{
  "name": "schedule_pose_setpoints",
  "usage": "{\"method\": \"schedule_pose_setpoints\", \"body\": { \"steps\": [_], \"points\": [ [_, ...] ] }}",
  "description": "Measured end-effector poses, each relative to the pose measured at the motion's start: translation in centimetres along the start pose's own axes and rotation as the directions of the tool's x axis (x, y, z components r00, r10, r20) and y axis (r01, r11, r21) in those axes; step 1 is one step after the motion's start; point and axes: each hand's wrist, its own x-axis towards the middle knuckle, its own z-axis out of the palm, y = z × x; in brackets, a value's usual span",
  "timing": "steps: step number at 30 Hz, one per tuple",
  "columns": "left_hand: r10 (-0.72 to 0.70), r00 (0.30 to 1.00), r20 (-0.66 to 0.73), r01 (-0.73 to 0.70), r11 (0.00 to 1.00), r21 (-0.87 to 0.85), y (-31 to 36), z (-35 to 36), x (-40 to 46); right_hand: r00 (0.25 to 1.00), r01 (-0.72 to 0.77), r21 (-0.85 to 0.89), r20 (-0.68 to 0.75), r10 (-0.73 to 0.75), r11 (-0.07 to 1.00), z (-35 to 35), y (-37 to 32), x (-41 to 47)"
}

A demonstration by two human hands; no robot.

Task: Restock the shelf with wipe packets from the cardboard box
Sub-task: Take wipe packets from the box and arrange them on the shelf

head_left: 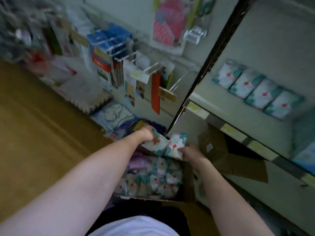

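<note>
Arms reach down from the bottom of the frame toward its centre, both bare, converging over the cardboard box; left hand sits a touch higher in the picture, fingers curled over the top edge of a wipe packet, gripping it, and right hand just below and to the right pinches a second packet at its lower right corner, thumb on the printed face. The two packets touch each other at centre frame, tilted, held just above the far end of the box. Below them the box is packed with more packets in the same teal-and-white print with red marks, lying loosely. A brown flap stands up just right of the right hand, close to the wrist, and another flap spreads toward the lower right. At right of frame the shelf carries a row of four matching packets lying flat side by side, with bare shelf surface in front of them toward its front edge. A dark upright post runs diagonally between the hands and that shelf. Left of frame, wooden floor
</note>
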Motion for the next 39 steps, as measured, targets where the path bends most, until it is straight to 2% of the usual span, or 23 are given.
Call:
{"method": "schedule_pose_setpoints", "body": {
  "steps": [4,8,13,15,23,27,33,37,39],
  "points": [
    [0.068,0.995,-0.073,-0.073,0.994,-0.078,3.5,-2.8,-2.1,0.99,0.126,0.143,-0.082,-0.115,0.982,-0.9,-3.9,-6.7],
    [0.138,0.988,-0.066,-0.142,0.988,-0.067,7.6,-4.8,-3.8,0.972,0.22,0.333,-0.151,-0.178,0.917,-2.6,-5.3,-10.1],
    [0.197,0.979,-0.055,-0.198,0.98,-0.02,13.0,-5.9,-5.8,0.94,0.302,0.413,-0.28,-0.196,0.859,-5.3,-7.0,-12.1],
    [0.212,0.976,-0.048,-0.215,0.975,-0.061,14.9,-6.0,-6.2,0.928,0.323,0.443,-0.323,-0.187,0.836,-6.4,-7.6,-12.7],
    [0.353,0.932,-0.088,-0.355,0.935,-0.009,21.8,-6.0,-6.4,0.902,0.383,0.483,-0.379,-0.206,0.788,-11.6,-9.3,-13.2],
    [0.409,0.91,-0.065,-0.412,0.91,-0.045,24.3,-6.3,-5.3,0.899,0.414,0.518,-0.36,-0.248,0.749,-14.3,-10.6,-13.0],
    [0.393,0.92,0.006,-0.392,0.919,0.044,27.0,-6.5,-4.0,0.878,0.478,0.544,-0.296,-0.375,0.69,-17.0,-11.8,-11.6],
    [0.408,0.913,0.022,-0.408,0.909,0.085,28.5,-6.4,-3.4,0.866,0.501,0.569,-0.34,-0.368,0.653,-18.1,-12.8,-10.1],
    [0.418,0.908,0.027,-0.418,0.9,0.121,29.2,-6.5,-3.1,0.861,0.503,0.549,-0.386,-0.332,0.667,-18.5,-13.5,-9.2]
  ]
}}
